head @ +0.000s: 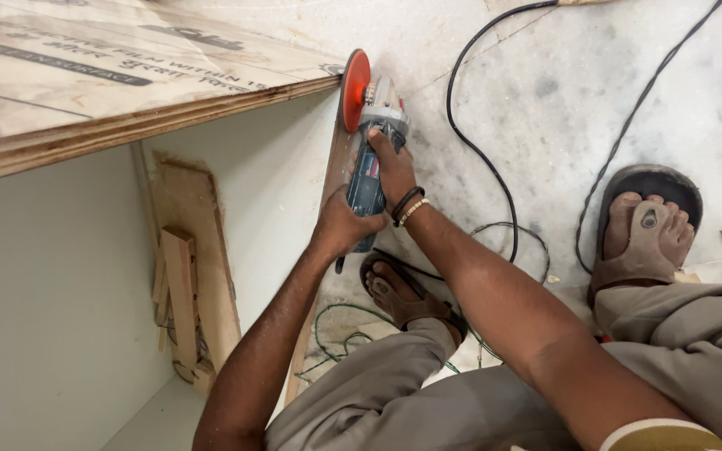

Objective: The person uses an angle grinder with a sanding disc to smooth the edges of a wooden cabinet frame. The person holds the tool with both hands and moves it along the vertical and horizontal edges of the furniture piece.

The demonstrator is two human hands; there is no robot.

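Observation:
Both hands hold a blue and grey angle grinder with an orange sanding disc. My right hand grips the grinder's front body, just behind the head. My left hand wraps its rear handle. The disc presses against the front edge of a plywood cabinet side panel, just below the cabinet's plywood top. Bracelets circle my right wrist.
White cabinet interior holds wood offcuts leaning at its back. Black power cords and a green wire loop over the marble floor. My sandalled feet rest on the floor beside the cabinet.

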